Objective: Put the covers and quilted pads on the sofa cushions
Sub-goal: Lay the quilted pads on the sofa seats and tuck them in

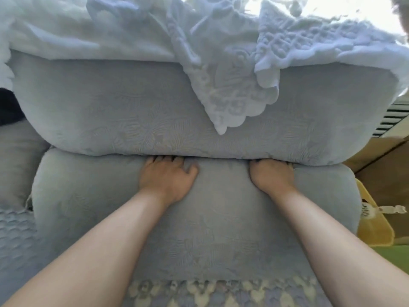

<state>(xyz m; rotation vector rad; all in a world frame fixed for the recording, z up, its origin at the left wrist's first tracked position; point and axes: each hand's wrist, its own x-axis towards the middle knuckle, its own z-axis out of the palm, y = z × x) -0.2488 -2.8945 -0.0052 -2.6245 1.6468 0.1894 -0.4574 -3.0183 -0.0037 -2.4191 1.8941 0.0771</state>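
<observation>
A: Where are the cushions seen?

B: Two grey-blue covered cushions are stacked. The lower cushion [194, 218] lies nearest the camera, and the upper cushion [155, 107] is set on its far edge, overhanging it at both ends. A leaf pattern is pressed into both covers.

A: And the hands?

B: The left hand [168, 180] is laid on the top of the lower cushion, its fingers pushed into the seam where the two cushions meet. The thumb is spread to the side. The right hand [272, 176] is placed the same way, near the seam's right half. The fingertips of both are hidden in the gap, so whether anything is gripped there cannot be told; only flat backs of hands pressed on fabric are shown.

A: What is on top?

B: A white quilted pad [232, 85] is draped over the upper cushion's top edge, bunched, with one scalloped corner hung down its front face, ending short of the seam.

A: What room is left at the edges?

B: At the lower cushion's near edge a lace-patterned trim [221, 291] is seen. At its left edge another quilted surface [15, 235] lies just beside it. Past its right edge a yellow object [374, 229] is seen on green flooring [394, 253], with brown panels behind.
</observation>
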